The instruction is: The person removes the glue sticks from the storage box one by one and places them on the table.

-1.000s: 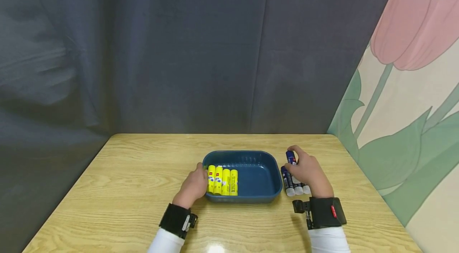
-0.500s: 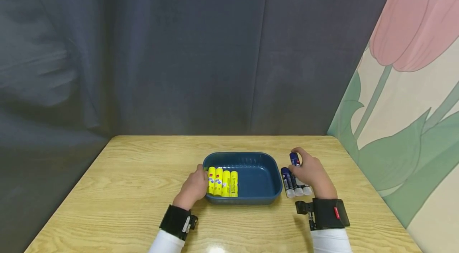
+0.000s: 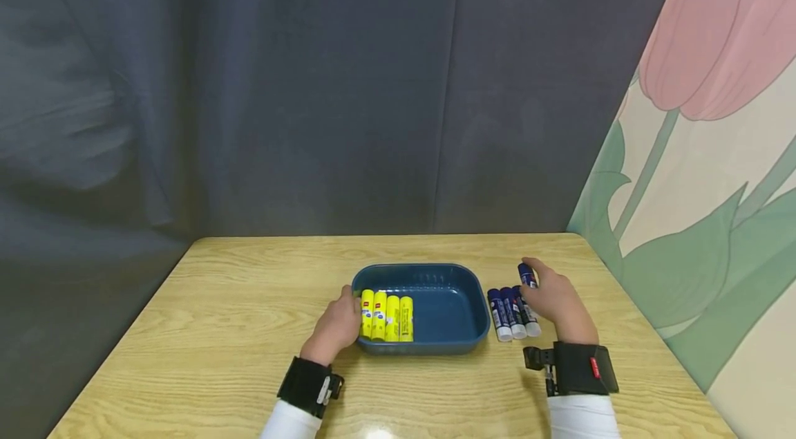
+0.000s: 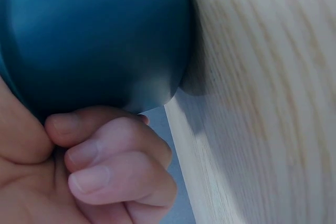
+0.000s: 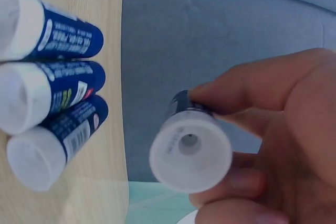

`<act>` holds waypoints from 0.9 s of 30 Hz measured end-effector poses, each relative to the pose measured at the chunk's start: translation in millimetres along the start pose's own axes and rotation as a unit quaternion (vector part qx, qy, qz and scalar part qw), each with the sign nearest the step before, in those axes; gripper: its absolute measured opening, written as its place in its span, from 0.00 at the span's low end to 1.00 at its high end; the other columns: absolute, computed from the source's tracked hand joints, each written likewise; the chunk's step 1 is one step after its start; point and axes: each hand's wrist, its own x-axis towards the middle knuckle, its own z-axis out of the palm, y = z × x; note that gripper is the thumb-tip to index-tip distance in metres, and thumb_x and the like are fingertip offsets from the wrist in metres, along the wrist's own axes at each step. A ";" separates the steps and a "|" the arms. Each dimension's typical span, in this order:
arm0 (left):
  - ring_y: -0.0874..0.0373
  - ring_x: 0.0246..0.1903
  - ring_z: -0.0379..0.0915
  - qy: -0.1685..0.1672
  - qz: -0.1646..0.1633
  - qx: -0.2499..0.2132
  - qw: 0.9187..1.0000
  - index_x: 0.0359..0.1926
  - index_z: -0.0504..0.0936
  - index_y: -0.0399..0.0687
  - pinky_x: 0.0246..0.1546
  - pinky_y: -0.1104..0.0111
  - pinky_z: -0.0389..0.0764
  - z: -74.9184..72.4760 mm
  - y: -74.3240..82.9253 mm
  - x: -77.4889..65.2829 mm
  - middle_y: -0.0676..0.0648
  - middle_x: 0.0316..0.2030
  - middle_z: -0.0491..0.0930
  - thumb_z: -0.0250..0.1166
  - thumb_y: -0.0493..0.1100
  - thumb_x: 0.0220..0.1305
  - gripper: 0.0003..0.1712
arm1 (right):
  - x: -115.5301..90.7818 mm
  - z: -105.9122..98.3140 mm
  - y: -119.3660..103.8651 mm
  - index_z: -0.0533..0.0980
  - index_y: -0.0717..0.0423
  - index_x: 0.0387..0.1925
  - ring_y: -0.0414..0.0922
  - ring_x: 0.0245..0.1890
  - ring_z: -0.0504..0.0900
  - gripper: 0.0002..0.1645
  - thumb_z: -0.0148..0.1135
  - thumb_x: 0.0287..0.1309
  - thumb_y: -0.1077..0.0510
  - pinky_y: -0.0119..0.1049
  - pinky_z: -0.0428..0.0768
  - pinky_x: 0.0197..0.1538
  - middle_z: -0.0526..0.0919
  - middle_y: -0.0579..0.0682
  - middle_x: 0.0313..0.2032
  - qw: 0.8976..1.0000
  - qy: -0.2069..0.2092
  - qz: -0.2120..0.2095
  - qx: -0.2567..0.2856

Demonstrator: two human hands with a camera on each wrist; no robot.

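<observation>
— Where's the held blue-and-white tube [image 5: 190, 148]?
— In my right hand [image 3: 555, 297], fingers closed down to its barrel in a pinch. It's right of the blue tray [image 3: 449, 311], near the far right end of three similar tubes [image 3: 513, 314] lying on the table [image 3: 249, 328].
— Axis?
— Dark end away from me, white end back toward my wrist. Tray's off to the left; right hand's nearer the row.
— Left hand [image 3: 338, 320]?
— Curled, gripping the tray's left end, beside four yellow tubes [image 3: 392, 320].
— Blind spots?
— Head view loses the white end behind my hand. Fingers cover part of the barrel. Left thumb's hard to make out.
</observation>
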 end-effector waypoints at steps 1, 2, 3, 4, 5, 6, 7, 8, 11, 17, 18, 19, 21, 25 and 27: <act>0.55 0.20 0.66 0.001 0.000 0.001 1.000 0.63 0.53 0.29 0.18 0.65 0.66 0.1 0.1 0.0 0.43 0.24 0.70 0.40 0.44 0.72 0.26 | -0.1 -0.2 1.8 0.56 0.65 0.65 0.53 0.26 0.73 0.34 0.49 0.57 0.60 0.47 0.71 0.29 0.69 0.77 0.52 1.000 -0.003 0.003 0.001; 0.55 0.20 0.66 0.002 0.000 0.001 1.000 0.63 0.53 0.29 0.18 0.65 0.66 0.1 0.1 -0.1 0.43 0.24 0.69 0.40 0.44 0.72 0.26 | -0.3 -0.3 3.6 0.55 0.65 0.65 0.51 0.23 0.72 0.34 0.48 0.57 0.61 0.45 0.70 0.26 0.70 0.76 0.50 1.000 -0.007 0.006 0.004; 0.55 0.20 0.66 0.003 0.000 0.002 1.000 0.63 0.53 0.29 0.18 0.65 0.66 0.2 0.2 -0.1 0.43 0.24 0.69 0.40 0.44 0.72 0.26 | -0.3 -0.3 5.3 0.55 0.65 0.65 0.48 0.19 0.70 0.35 0.48 0.56 0.62 0.43 0.69 0.24 0.72 0.75 0.46 1.000 -0.011 0.011 0.005; 0.55 0.20 0.66 0.004 0.003 0.003 1.000 0.63 0.53 0.29 0.18 0.65 0.66 0.1 0.0 0.0 0.43 0.24 0.69 0.40 0.44 0.72 0.26 | -0.3 -0.1 7.1 0.55 0.65 0.65 0.46 0.16 0.67 0.35 0.47 0.55 0.63 0.41 0.67 0.21 0.74 0.73 0.43 1.000 -0.013 0.014 0.006; 0.54 0.20 0.66 0.005 0.002 0.004 1.000 0.63 0.53 0.29 0.18 0.65 0.66 0.3 -0.1 0.1 0.43 0.24 0.69 0.40 0.44 0.72 0.26 | -0.1 0.2 8.9 0.55 0.65 0.65 0.45 0.13 0.64 0.35 0.47 0.54 0.63 0.40 0.65 0.19 0.75 0.71 0.39 1.000 -0.015 0.018 0.006; 0.54 0.20 0.66 0.006 0.002 0.005 1.000 0.63 0.53 0.29 0.18 0.65 0.66 0.5 -0.2 0.4 0.43 0.24 0.69 0.40 0.44 0.72 0.26 | 0.1 0.6 10.6 0.55 0.65 0.65 0.44 0.12 0.63 0.36 0.47 0.52 0.63 0.39 0.64 0.18 0.75 0.70 0.37 1.000 -0.016 0.021 0.006; 0.54 0.21 0.66 0.006 0.001 0.006 1.000 0.63 0.53 0.29 0.18 0.65 0.66 0.9 -0.6 0.8 0.43 0.24 0.69 0.40 0.44 0.72 0.26 | 0.4 1.2 12.1 0.55 0.65 0.65 0.44 0.12 0.62 0.36 0.47 0.52 0.64 0.38 0.63 0.17 0.74 0.68 0.36 0.999 -0.019 0.026 0.007; 0.54 0.21 0.66 0.006 0.001 0.007 1.000 0.63 0.53 0.29 0.18 0.65 0.66 1.2 -1.0 1.3 0.43 0.24 0.69 0.40 0.44 0.72 0.27 | 0.7 1.7 13.5 0.55 0.65 0.64 0.44 0.12 0.62 0.36 0.47 0.51 0.64 0.37 0.63 0.17 0.74 0.68 0.35 0.999 -0.020 0.030 0.006; 0.54 0.22 0.66 0.004 -0.002 0.008 1.000 0.64 0.53 0.30 0.19 0.65 0.67 1.7 -1.6 2.2 0.43 0.26 0.70 0.40 0.45 0.72 0.27 | 1.8 3.6 17.3 0.55 0.65 0.64 0.47 0.16 0.68 0.35 0.48 0.52 0.63 0.39 0.65 0.19 0.73 0.71 0.40 0.998 -0.031 0.047 0.009; 0.54 0.22 0.67 -0.001 -0.004 0.003 1.000 0.64 0.52 0.30 0.20 0.65 0.68 0.5 -0.4 1.1 0.43 0.26 0.71 0.40 0.44 0.72 0.27 | 4.6 7.1 24.2 0.52 0.65 0.65 0.64 0.37 0.71 0.35 0.48 0.57 0.62 0.52 0.73 0.34 0.62 0.80 0.56 0.995 -0.063 0.080 0.009; 0.54 0.22 0.67 -0.001 -0.005 0.002 1.000 0.64 0.52 0.30 0.20 0.65 0.68 0.6 -0.2 1.0 0.43 0.26 0.71 0.40 0.44 0.72 0.27 | 5.3 7.9 25.9 0.51 0.65 0.66 0.65 0.39 0.70 0.35 0.48 0.57 0.62 0.55 0.73 0.37 0.60 0.80 0.57 0.994 -0.068 0.083 0.009; 0.54 0.22 0.67 -0.001 -0.006 0.002 1.000 0.64 0.52 0.30 0.20 0.65 0.68 0.8 0.0 1.0 0.43 0.26 0.71 0.40 0.44 0.72 0.27 | 5.9 8.9 27.4 0.50 0.65 0.66 0.68 0.43 0.69 0.36 0.47 0.58 0.62 0.58 0.72 0.40 0.59 0.80 0.57 0.993 -0.072 0.088 0.010; 0.54 0.22 0.67 -0.002 -0.007 0.001 1.000 0.65 0.52 0.30 0.19 0.65 0.68 1.0 0.3 1.1 0.43 0.26 0.70 0.40 0.44 0.72 0.27 | 7.3 11.1 30.6 0.49 0.65 0.67 0.71 0.47 0.67 0.36 0.46 0.57 0.63 0.63 0.70 0.45 0.57 0.80 0.58 0.992 -0.080 0.097 0.011; 0.54 0.22 0.67 -0.004 -0.010 0.001 1.000 0.65 0.52 0.31 0.19 0.65 0.67 0.9 1.1 1.5 0.43 0.26 0.70 0.39 0.44 0.72 0.27 | 10.0 14.8 36.6 0.46 0.65 0.67 0.73 0.52 0.62 0.38 0.45 0.56 0.65 0.68 0.66 0.50 0.55 0.80 0.59 0.988 -0.092 0.119 0.018; 0.54 0.22 0.67 -0.004 -0.011 0.000 1.000 0.65 0.51 0.30 0.19 0.65 0.67 0.4 1.3 1.4 0.42 0.27 0.70 0.40 0.44 0.72 0.27 | 11.0 16.4 39.4 0.45 0.66 0.67 0.71 0.50 0.64 0.39 0.44 0.54 0.66 0.67 0.67 0.49 0.55 0.81 0.59 0.988 -0.095 0.124 0.020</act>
